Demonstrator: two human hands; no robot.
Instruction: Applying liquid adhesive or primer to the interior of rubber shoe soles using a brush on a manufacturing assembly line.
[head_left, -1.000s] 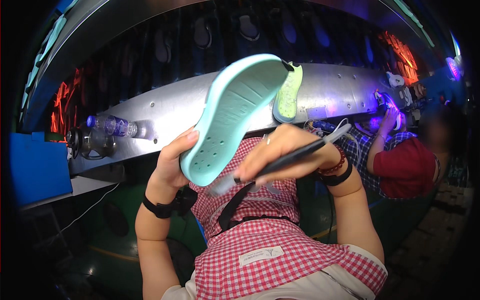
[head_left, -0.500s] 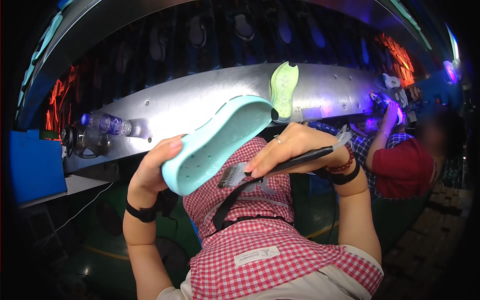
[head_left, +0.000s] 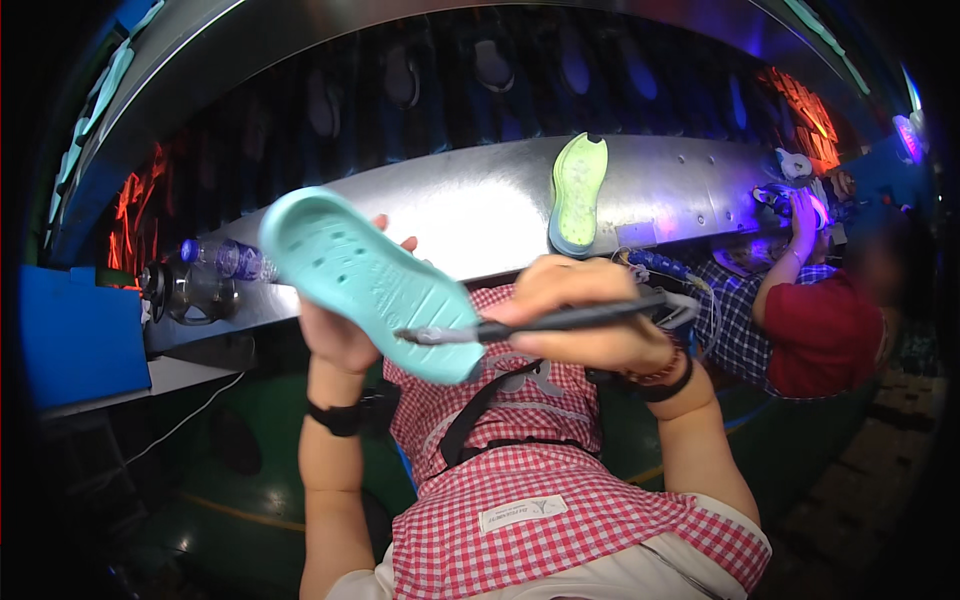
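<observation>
A turquoise shoe sole (head_left: 350, 265) rests tilted in my left hand (head_left: 335, 335), whose palm and fingers are partly hidden behind it. Two fingertips show past its far edge. My right hand (head_left: 590, 310) is closed around a dark-handled brush (head_left: 435, 336). The brush's pale, blurred head touches or lies just over the near end of the sole. Small holes and grooves mark the sole's visible face. Beyond my right hand, a yellow-green shoe sole (head_left: 580, 190) lies on the metal bench (head_left: 460, 200).
Left on the bench are a plastic bottle (head_left: 235, 260) and a clear jug (head_left: 200, 295). A blue box (head_left: 85, 335) stands at the far left. Dark racks with soles (head_left: 400, 80) run behind the bench. At right, a co-worker in a red sleeve (head_left: 825, 325) handles a shoe under violet light.
My left hand has turned the turquoise sole, swinging its far end leftward and showing its grooved face. The brush in my right hand has moved from beside the sole onto or over it.
</observation>
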